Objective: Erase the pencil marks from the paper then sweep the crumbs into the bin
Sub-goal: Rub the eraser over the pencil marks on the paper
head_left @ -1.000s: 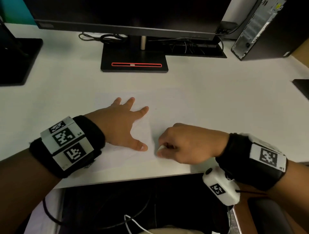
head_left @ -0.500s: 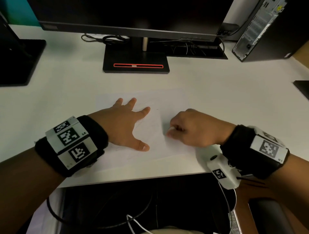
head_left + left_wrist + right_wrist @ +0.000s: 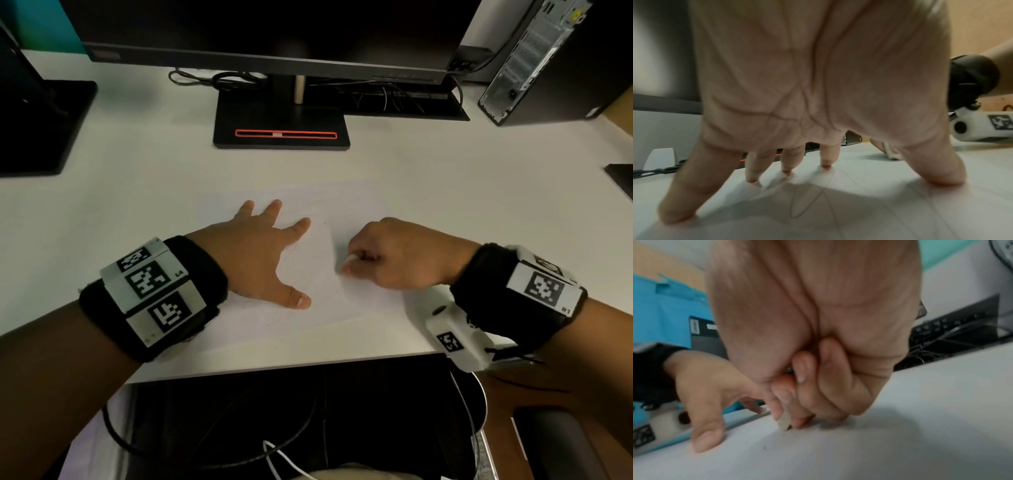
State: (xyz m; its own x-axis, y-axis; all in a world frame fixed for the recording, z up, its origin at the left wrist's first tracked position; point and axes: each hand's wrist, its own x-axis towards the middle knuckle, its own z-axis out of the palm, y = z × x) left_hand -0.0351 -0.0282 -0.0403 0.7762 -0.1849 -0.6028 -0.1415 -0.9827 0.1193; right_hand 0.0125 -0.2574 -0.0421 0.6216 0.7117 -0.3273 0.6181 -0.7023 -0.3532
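My left hand (image 3: 255,260) lies flat w/ fingers spread, pinning the paper (image 3: 318,315) to the desk (image 3: 479,205). Pencil lines (image 3: 807,204) run under and beside that palm, so erasing isn't done. To its right, my right hand (image 3: 394,257) is curled, pinching the eraser (image 3: 784,421), tip down on the sheet. A few dark specks nearby, prob. crumbs, though the blur makes it hard to say. Sweeping not yet begun. Can't clearly pick out the bin.

White desk (image 3: 445,178) carries paper (image 3: 359,212) (faintly pencilled) and monitor stand (image 3: 281,116).
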